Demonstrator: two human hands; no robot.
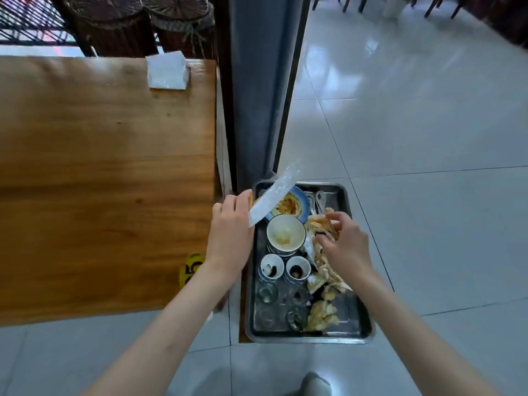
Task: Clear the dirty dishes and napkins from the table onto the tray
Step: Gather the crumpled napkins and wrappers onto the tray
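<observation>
1. Two hands work over the tray point(358, 332): left hand point(228, 230) fingers pinch a clear wrapper point(271, 197); right hand point(344, 245) fingers pinch soiled napkins point(321, 224)
2. Dishes point(285, 234) already sit on the tray beside the desk point(100, 181); judged next: release both loads there

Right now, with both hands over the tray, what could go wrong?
1. The left hand holds a plate tilted steeply over the tray; scraps could miss it and hit the floor.
2. The right hand presses soiled napkins beside the stacked bowls; a nudge might topple them.
3. The glasses sit close together and could knock when the plate lands.
</observation>
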